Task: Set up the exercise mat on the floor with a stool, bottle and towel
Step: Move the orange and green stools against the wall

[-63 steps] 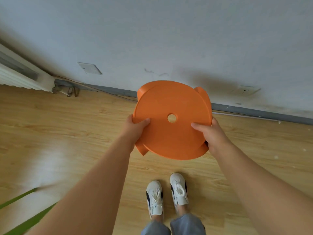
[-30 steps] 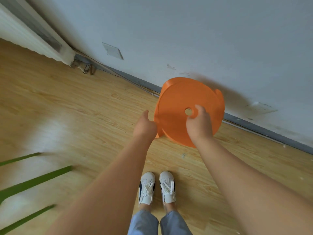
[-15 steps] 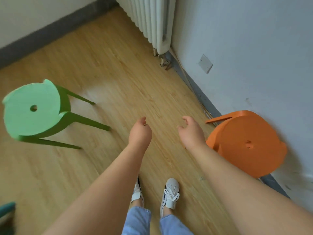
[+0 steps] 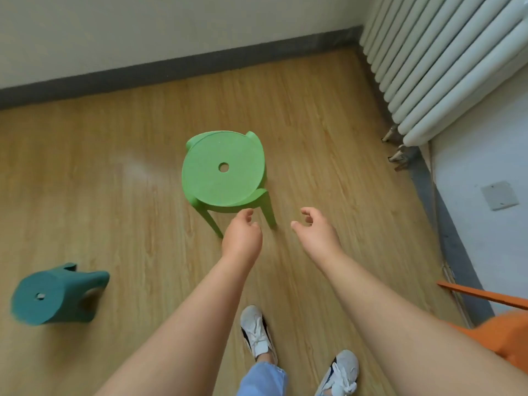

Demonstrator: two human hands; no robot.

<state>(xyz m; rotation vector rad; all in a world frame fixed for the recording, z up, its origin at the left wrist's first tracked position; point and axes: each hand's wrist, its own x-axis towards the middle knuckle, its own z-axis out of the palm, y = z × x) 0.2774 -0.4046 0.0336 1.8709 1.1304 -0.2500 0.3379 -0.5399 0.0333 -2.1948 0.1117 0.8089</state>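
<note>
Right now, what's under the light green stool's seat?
Only its legs and wood floor show below the light green stool. The seat covers the floor directly beneath, so that patch is hidden.

Left hand (image 4: 242, 238) and right hand (image 4: 315, 232) outstretched, fingers (image 4: 307, 213) loosely curled, apparently empty.

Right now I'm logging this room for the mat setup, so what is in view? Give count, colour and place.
green stool: 1, light green, upright on the floor, mid-frame
teal stool: 1, dark teal, on the floor lower left, blurred
orange stool: 1, orange, right edge by the wall, mostly cut off
radiator: 1, white, upper right
wall plate: 1, grey, right wall
skirting board: dark grey, along both walls
floor: tan wood
shoes: 2, white and black, bottom centre
left hand: empty, below the green stool's near edge
right hand: empty, beside it
</note>
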